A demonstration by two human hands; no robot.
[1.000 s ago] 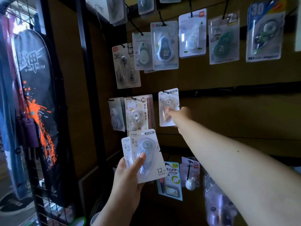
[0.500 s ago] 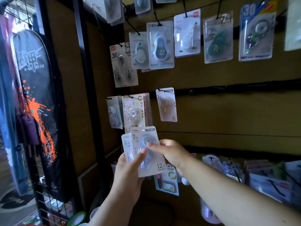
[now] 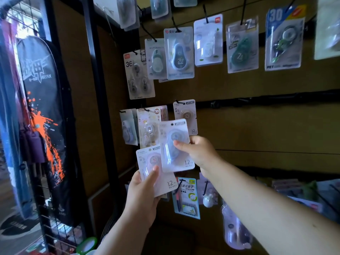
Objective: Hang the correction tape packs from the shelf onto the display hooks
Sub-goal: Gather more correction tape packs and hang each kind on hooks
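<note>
My right hand grips a blue correction tape pack and holds it up just below a matching pack that hangs on a black display hook of the middle rail. My left hand holds a pink correction tape pack lower down, thumb pressed on its front. The blue pack overlaps the pink pack's upper right corner.
More tape packs hang on the upper rail and left of the middle hook. A black rail runs to the right. A black frame post and a hanging dark bag stand at left. Goods lie on the shelf lower right.
My right hand left the hung pack, came down to the pair in my left hand, took the blue front pack and lifted it toward the middle hook.
</note>
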